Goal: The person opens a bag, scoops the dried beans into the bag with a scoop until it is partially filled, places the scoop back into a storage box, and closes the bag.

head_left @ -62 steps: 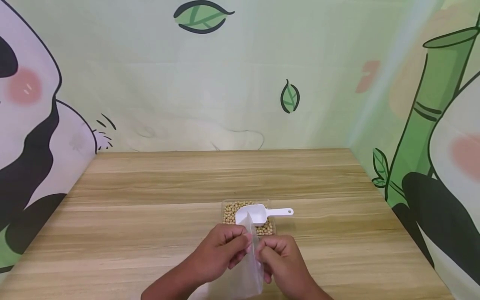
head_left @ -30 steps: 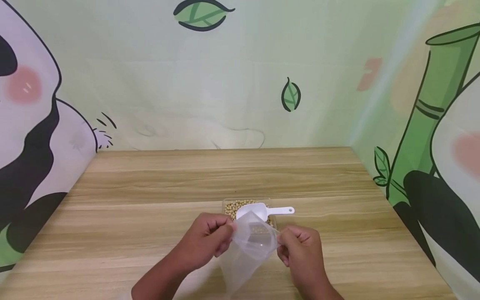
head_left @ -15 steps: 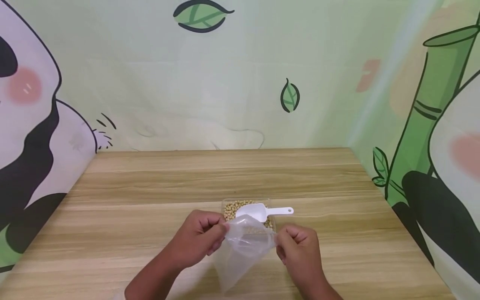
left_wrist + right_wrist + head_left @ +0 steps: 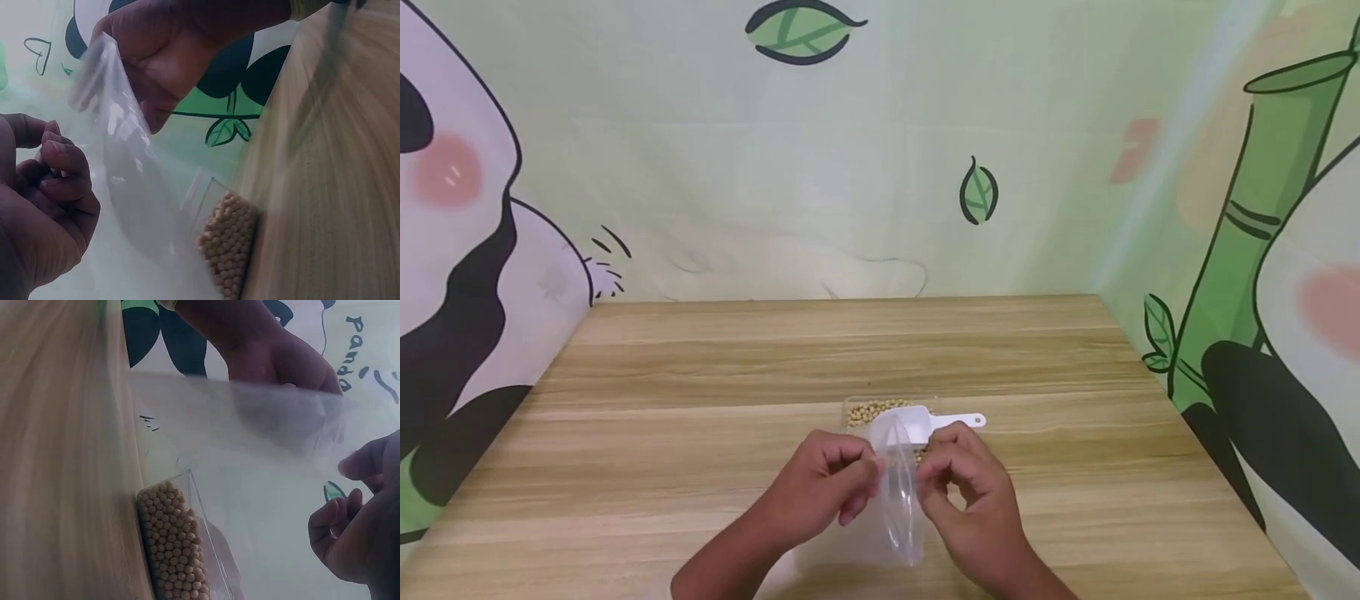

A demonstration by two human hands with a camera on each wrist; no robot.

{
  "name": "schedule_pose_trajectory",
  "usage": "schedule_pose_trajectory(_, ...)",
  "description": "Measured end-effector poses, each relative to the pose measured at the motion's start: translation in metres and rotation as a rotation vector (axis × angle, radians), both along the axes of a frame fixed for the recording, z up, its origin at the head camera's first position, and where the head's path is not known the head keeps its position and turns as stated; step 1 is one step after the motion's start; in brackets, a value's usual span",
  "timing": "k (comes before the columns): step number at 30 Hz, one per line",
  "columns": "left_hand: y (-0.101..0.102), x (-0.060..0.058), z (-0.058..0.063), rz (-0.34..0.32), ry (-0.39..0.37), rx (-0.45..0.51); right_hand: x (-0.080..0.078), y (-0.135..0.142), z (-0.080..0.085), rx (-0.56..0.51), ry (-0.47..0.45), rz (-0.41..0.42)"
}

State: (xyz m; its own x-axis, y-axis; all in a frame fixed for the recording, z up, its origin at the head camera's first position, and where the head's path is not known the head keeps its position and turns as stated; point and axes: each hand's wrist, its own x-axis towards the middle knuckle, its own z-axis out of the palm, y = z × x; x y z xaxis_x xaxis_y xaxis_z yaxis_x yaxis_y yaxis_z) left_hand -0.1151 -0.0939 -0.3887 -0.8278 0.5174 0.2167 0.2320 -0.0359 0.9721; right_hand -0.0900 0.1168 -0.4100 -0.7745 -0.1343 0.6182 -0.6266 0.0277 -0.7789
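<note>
The clear bag [image 4: 904, 517] hangs over the near table [image 4: 700, 367], nearer the left hand [image 4: 827, 483], whose fingers pinch it, than the right hand [image 4: 973, 512], whose curled fingers' hold I can't make out, its long slit running near-far, tip toward the scoop [image 4: 922, 425].

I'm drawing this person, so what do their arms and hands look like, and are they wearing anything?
The left hand and right hand are bare and ungloved, with ordinary fingers and thumbs. A pale yellowish band shows behind the right hand, and a narrow pale strip behind the left. I can't tell whether they're sleeves or straps.
</note>
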Motion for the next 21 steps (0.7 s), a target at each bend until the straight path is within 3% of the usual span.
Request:
schedule_pose_trajectory(7,0.0048,-0.0005,-0.0053,0.014,-0.009,0.004,-0.0036,-0.0009,-0.0016,0.109,0.099,-0.011)
schedule_pose_trajectory(16,0.0088,-0.0007,-0.0087,0.069,-0.106,-0.024,0.0011,-0.0030,-0.0042,0.249,0.072,-0.090)
schedule_pose_trajectory(21,0.0080,-0.0004,-0.0086,0.049,-0.132,-0.033,0.0001,-0.0056,-0.0062,0.254,0.085,-0.098)
